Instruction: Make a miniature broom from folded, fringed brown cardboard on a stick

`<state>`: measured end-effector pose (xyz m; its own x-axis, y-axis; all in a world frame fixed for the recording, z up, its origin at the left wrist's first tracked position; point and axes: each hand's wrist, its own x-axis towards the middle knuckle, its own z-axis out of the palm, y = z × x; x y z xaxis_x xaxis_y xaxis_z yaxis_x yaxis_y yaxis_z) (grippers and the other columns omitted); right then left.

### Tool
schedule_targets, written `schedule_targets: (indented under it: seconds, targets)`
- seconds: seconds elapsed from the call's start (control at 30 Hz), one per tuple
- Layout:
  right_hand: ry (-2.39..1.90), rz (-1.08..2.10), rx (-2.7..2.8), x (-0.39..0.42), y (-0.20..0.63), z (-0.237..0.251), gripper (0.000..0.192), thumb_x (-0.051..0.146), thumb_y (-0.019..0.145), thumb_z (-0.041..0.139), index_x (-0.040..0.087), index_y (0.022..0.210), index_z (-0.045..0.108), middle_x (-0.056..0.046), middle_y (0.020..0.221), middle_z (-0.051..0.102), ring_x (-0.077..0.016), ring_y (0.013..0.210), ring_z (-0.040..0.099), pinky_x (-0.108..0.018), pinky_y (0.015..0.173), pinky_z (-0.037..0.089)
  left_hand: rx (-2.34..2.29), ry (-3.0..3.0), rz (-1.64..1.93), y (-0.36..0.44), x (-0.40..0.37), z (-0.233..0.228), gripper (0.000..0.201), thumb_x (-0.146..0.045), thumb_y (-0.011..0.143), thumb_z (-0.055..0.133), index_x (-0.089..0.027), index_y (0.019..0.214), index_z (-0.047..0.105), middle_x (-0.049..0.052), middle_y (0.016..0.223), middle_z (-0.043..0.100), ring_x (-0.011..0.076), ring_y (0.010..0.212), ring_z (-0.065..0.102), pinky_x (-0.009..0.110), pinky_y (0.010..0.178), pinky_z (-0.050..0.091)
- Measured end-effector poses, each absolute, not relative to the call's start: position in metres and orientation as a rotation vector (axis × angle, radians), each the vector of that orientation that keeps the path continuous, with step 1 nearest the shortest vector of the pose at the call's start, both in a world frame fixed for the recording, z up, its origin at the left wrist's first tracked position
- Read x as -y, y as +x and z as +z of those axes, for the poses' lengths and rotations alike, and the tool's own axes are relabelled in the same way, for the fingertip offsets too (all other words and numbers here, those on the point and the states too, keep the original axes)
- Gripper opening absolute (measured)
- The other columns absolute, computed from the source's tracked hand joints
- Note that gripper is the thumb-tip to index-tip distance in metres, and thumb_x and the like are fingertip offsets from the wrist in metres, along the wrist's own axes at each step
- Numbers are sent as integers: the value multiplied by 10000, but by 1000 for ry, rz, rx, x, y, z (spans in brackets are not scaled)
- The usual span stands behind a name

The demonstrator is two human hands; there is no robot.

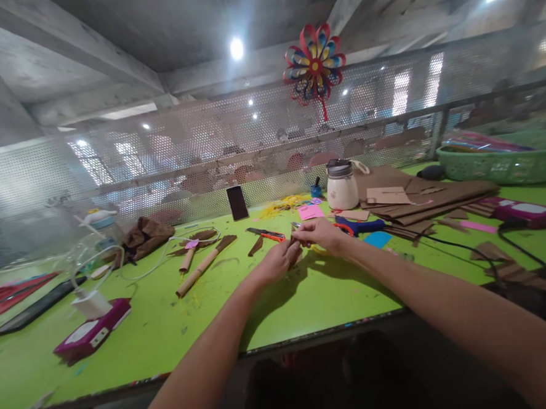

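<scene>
My left hand [276,263] and my right hand [318,232] meet over the green table [169,322], fingers pinched together on a small brown paper piece [295,252] between them. The piece is mostly hidden by my fingers. Just beyond the hands lie an orange-handled cutter [268,233], a loose brown paper leaf [256,247] and red-handled scissors [343,227]. To the left lie a rolled brown paper stick [203,267] and a second paper stick with leaves [190,249].
A white jar [341,186], pink note [310,211], blue glue gun [360,225] and brown paper sheets [420,198] sit at the back right; a green basket [502,163] stands beyond. A phone [237,202] leans on the mesh wall. A magenta box [91,330] with charger sits left.
</scene>
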<state>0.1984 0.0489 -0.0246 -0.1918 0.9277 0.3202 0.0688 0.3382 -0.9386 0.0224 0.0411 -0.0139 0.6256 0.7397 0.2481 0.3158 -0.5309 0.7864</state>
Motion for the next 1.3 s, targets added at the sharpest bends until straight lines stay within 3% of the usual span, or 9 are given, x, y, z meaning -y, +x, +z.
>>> schedule_targets:
  seconds: [0.27, 0.43, 0.6, 0.87, 1.07, 1.17, 1.3]
  targets:
    - [-791, 1264, 1475, -51, 203, -24, 248, 324, 683, 755, 161, 851, 673, -22, 697, 642, -105, 581, 529, -260, 565, 411, -752, 2054, 741, 23, -37, -11, 329, -457, 886, 431, -197, 704, 520, -28, 513, 371, 112, 469, 296, 265, 479, 244]
    - [-713, 1206, 1575, -50, 206, -21, 233, 347, 692, 755, 133, 712, 667, -5, 586, 605, -98, 539, 512, -260, 560, 379, -620, 1874, 612, 22, -35, -10, 361, -499, 914, 380, -176, 790, 483, -75, 512, 291, 75, 427, 228, 234, 436, 204]
    - [-728, 1237, 1513, -47, 205, -17, 279, 377, 660, 771, 135, 648, 633, 6, 546, 577, -89, 502, 489, -253, 523, 351, -554, 1805, 585, 20, -35, -6, 383, -517, 918, 374, -170, 791, 473, -78, 523, 286, 69, 435, 273, 215, 442, 248]
    - [-800, 1108, 1377, -49, 203, -16, 348, 426, 622, 778, 155, 563, 568, 32, 478, 514, -74, 444, 437, -252, 481, 319, -627, 2019, 639, 23, -41, -8, 331, -486, 894, 444, -179, 778, 484, -35, 601, 404, 90, 492, 381, 241, 490, 332]
    - [-818, 1108, 1236, -54, 206, -17, 358, 437, 567, 809, 150, 562, 594, 1, 516, 555, -79, 448, 449, -253, 469, 328, -735, 2076, 700, 22, -44, -11, 346, -440, 920, 391, -201, 671, 411, -44, 512, 393, 90, 440, 392, 246, 479, 354]
    - [-796, 1109, 1149, -56, 208, -15, 377, 455, 541, 820, 156, 588, 596, 4, 560, 554, -76, 482, 443, -243, 470, 331, -770, 2113, 702, 20, -45, -11, 348, -420, 927, 381, -198, 663, 418, -21, 493, 473, 97, 448, 446, 245, 497, 377]
    - [-805, 1171, 1074, -54, 205, -13, 434, 573, 655, 717, 163, 612, 583, -5, 562, 527, -86, 494, 435, -244, 463, 342, -766, 2013, 701, 19, -49, -14, 338, -443, 925, 376, -189, 717, 455, 26, 556, 595, 108, 465, 503, 242, 484, 393]
